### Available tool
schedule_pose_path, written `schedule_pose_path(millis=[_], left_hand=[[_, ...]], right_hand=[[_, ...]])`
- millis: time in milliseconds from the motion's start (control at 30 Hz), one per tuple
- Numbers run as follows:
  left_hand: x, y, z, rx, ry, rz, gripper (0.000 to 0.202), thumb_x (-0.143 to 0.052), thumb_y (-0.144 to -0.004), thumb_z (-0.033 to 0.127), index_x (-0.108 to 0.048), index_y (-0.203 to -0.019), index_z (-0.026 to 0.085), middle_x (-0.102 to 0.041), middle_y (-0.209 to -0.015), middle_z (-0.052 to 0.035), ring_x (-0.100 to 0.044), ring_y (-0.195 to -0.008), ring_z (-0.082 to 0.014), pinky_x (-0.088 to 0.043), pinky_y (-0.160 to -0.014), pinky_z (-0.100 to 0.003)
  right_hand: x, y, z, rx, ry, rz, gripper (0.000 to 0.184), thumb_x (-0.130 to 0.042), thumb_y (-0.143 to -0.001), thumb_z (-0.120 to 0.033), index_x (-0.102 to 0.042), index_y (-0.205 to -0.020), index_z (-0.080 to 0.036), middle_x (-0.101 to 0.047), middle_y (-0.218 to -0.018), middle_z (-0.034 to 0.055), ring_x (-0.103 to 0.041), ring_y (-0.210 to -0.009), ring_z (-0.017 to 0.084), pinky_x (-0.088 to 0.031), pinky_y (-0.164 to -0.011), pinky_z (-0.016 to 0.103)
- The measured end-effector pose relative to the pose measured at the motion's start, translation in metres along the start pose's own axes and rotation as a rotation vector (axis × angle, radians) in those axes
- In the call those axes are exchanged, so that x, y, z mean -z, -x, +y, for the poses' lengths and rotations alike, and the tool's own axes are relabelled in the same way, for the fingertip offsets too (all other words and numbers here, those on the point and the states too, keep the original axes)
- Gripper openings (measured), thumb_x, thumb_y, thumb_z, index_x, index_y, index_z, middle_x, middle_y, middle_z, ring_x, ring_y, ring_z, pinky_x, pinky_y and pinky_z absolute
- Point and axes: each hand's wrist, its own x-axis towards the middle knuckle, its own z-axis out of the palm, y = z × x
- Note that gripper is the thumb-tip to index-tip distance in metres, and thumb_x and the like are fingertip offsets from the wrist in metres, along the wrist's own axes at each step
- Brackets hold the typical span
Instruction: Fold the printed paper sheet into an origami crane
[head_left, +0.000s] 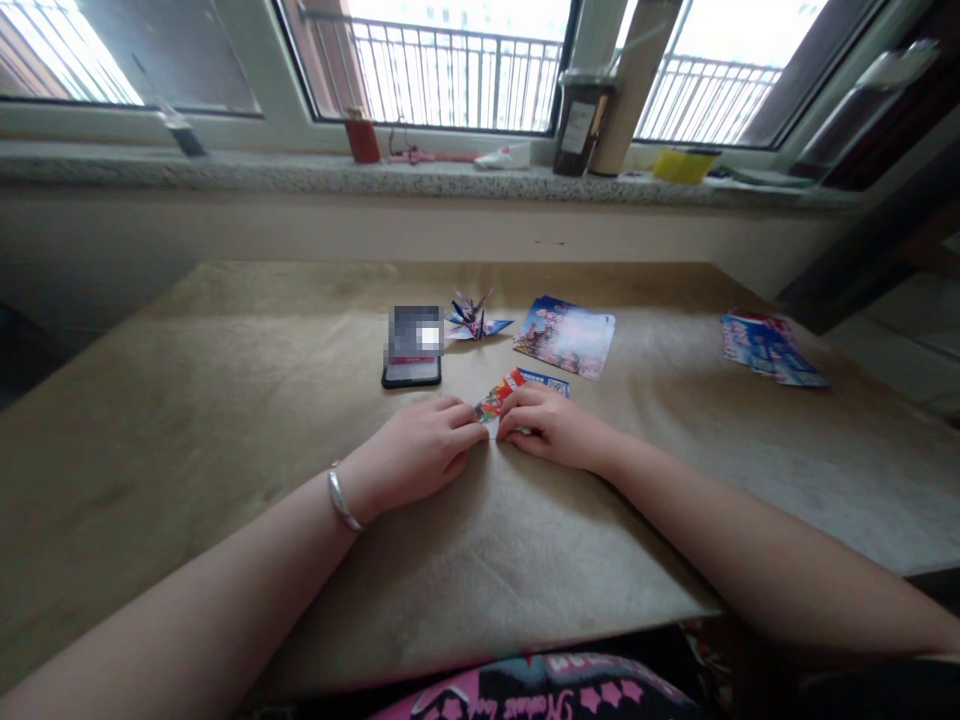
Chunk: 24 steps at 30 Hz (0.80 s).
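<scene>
While a phone (pixel 412 372) lay on its far side, the left hand (pixel 418 445) rested, fingers curled, at the near end of a printed paper (pixel 504 390), partly covered by the bent-fingered right hand (pixel 559 424); whether either pinched it, I could not tell; far right lay overlapping sheets (pixel 772 350)

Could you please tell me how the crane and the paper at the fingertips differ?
The crane has points sticking up, while the paper lies low. The crane is untouched; the left hand and right hand are at the paper. The crane looks blue and pale; the paper shows bright red. Both are printed and rest on the table.
</scene>
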Motion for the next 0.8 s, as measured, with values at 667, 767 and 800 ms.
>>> schedule_pose_path(millis=[667, 767, 800], left_hand=[[-0.010, -0.004, -0.001, -0.034, 0.075, 0.064, 0.033, -0.048, -0.084, 0.007, -0.061, -0.113, 0.016, -0.061, -0.122, -0.0090, -0.058, -0.111, -0.0211, -0.050, -0.095, -0.037], [-0.010, -0.003, -0.001, -0.030, 0.070, 0.046, 0.033, -0.048, -0.083, 0.008, -0.061, -0.112, 0.016, -0.060, -0.124, -0.0083, -0.057, -0.112, -0.0214, -0.050, -0.096, -0.037], [-0.010, -0.003, -0.001, -0.030, 0.068, 0.043, 0.033, -0.048, -0.083, 0.008, -0.061, -0.112, 0.016, -0.060, -0.124, -0.0083, -0.057, -0.112, -0.0215, -0.050, -0.096, -0.037]], right_hand=[[0.014, 0.001, 0.009, 0.099, 0.282, -0.069, 0.025, -0.046, -0.093, -0.027, -0.070, -0.087, -0.022, -0.068, -0.090, 0.0048, -0.053, -0.082, 0.018, -0.043, -0.075, 0.032], [0.016, 0.002, 0.009, 0.096, 0.247, -0.065, 0.024, -0.048, -0.092, -0.024, -0.070, -0.083, -0.021, -0.068, -0.088, 0.0048, -0.054, -0.081, 0.017, -0.043, -0.075, 0.031], [0.016, 0.002, 0.009, 0.093, 0.236, -0.067, 0.023, -0.048, -0.091, -0.023, -0.070, -0.083, -0.021, -0.068, -0.087, 0.0049, -0.054, -0.081, 0.017, -0.044, -0.075, 0.031]])
